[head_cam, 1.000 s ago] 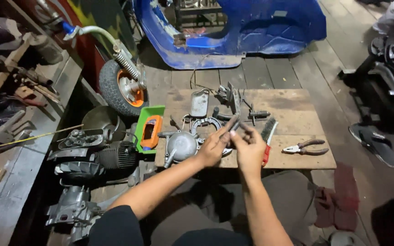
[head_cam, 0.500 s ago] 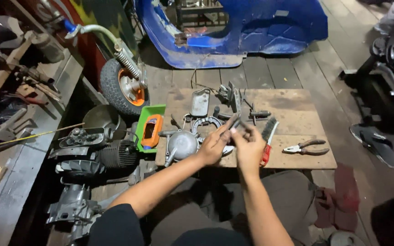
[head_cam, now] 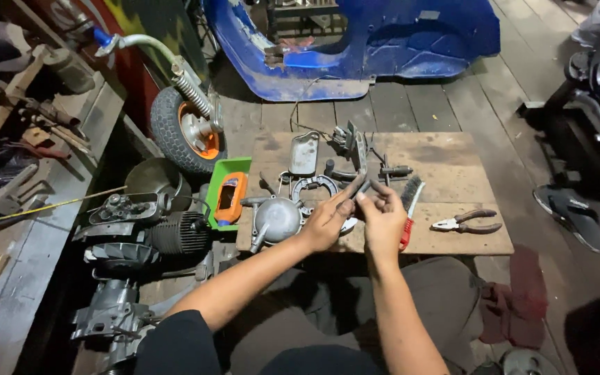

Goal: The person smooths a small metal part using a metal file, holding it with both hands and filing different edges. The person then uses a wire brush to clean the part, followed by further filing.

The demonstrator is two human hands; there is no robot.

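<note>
Dim workshop floor, low wooden tabletop (head_cam: 453,239) strewn with parts. Left hand (head_cam: 326,221) and right hand (head_cam: 383,219) meet above its front edge, both pinching a small grey metal rod (head_cam: 357,186). Wire brush (head_cam: 408,203) sits just right, pliers (head_cam: 467,222) beyond, round engine cover (head_cam: 276,219) left.

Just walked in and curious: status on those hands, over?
Left hand and right hand together, pinching a small grey metal part above the wooden board. Pliers and wire brush lie to the right, untouched. Nothing blocking.
</note>
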